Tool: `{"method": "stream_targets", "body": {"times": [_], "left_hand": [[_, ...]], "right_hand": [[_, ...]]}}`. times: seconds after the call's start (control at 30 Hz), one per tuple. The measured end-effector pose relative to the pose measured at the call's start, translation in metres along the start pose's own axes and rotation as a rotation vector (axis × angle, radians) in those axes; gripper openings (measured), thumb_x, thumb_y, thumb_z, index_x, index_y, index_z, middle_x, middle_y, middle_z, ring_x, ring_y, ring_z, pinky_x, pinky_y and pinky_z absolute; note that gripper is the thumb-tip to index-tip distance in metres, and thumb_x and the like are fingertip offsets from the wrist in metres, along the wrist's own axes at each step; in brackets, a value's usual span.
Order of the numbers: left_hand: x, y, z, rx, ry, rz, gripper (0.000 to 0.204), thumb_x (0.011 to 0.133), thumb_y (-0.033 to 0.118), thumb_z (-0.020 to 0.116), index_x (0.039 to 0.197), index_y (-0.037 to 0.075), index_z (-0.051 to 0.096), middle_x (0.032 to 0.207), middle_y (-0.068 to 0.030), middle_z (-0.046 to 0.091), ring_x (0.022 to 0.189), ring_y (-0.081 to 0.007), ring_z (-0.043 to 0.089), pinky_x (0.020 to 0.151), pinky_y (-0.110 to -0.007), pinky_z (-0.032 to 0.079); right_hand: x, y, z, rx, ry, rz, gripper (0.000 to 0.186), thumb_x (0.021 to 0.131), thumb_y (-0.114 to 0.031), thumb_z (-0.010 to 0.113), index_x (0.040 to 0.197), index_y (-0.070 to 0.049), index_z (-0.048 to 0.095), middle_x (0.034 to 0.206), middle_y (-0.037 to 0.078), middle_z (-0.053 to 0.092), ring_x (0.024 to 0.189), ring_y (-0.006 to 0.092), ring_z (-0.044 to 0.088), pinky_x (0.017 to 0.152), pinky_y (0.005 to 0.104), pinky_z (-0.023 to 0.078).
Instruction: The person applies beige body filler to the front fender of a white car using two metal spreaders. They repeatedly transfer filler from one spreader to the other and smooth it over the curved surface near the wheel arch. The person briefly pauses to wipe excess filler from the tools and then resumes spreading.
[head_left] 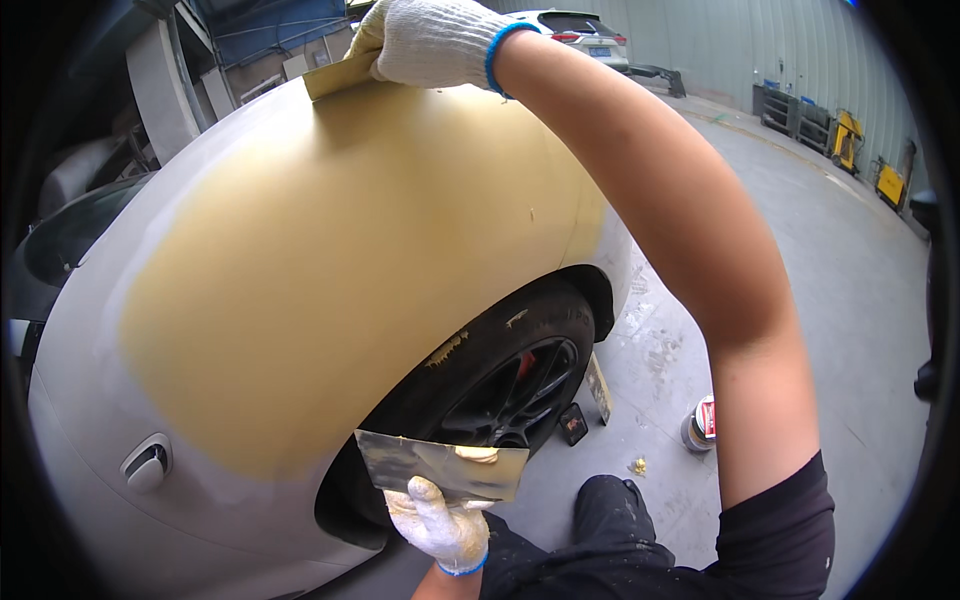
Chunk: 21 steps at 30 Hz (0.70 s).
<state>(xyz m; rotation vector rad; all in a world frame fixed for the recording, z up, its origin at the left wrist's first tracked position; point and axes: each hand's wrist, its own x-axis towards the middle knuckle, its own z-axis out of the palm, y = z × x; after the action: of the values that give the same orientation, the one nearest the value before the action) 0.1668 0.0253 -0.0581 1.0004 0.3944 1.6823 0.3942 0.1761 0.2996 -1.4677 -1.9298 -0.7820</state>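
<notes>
A car's rear body panel fills much of the view, its middle covered with a smooth yellowish layer of body filler. At the panel's upper edge my right hand, in a white knit glove with a blue cuff, is closed on a yellowish flat filler spreader. The spreader's edge rests on the coated surface. Lower down, in front of the wheel, my gloved left hand grips a wide, flat metal filler spreader. A dab of cream filler sits on that plate near its upper right edge.
The black tyre carries filler smears. Beside it on the floor are a small dark box, a leaning flat strip, a filler lump and a can. A white car and yellow equipment stand farther back.
</notes>
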Motion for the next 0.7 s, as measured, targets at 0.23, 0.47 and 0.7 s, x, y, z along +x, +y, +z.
{"method": "stream_targets", "body": {"times": [0.23,0.47,0.7], "left_hand": [[0.008,-0.002,-0.005,0.036,-0.067,-0.032,0.050,0.110,0.038,0.065,0.136,-0.002,0.049,0.105,-0.0151,0.072,0.085,-0.0178,0.073,0.072,-0.029,0.061],[0.008,0.010,0.007,0.097,-0.027,-0.021,0.054,0.107,0.037,0.069,0.139,-0.004,0.051,0.114,-0.0154,0.071,0.096,-0.0187,0.073,0.080,-0.031,0.062],[0.002,0.015,0.011,0.043,-0.050,-0.079,0.056,0.105,0.033,0.074,0.141,-0.005,0.051,0.116,-0.0135,0.070,0.098,-0.0192,0.072,0.085,-0.033,0.062]], "right_hand": [[-0.109,-0.019,-0.014,0.030,0.080,-0.128,0.024,0.096,-0.002,0.071,0.115,-0.009,0.084,0.105,0.015,0.082,0.092,0.0274,0.079,0.093,0.0355,0.062],[-0.063,0.093,-0.048,0.229,0.061,0.232,0.030,0.095,-0.003,0.071,0.122,-0.009,0.083,0.090,0.012,0.081,0.069,0.0178,0.072,0.070,0.0323,0.062],[-0.023,0.076,-0.020,0.139,-0.004,0.124,0.047,0.083,-0.002,0.059,0.121,-0.015,0.083,0.089,0.013,0.081,0.072,0.0251,0.075,0.075,0.0370,0.062]]}}
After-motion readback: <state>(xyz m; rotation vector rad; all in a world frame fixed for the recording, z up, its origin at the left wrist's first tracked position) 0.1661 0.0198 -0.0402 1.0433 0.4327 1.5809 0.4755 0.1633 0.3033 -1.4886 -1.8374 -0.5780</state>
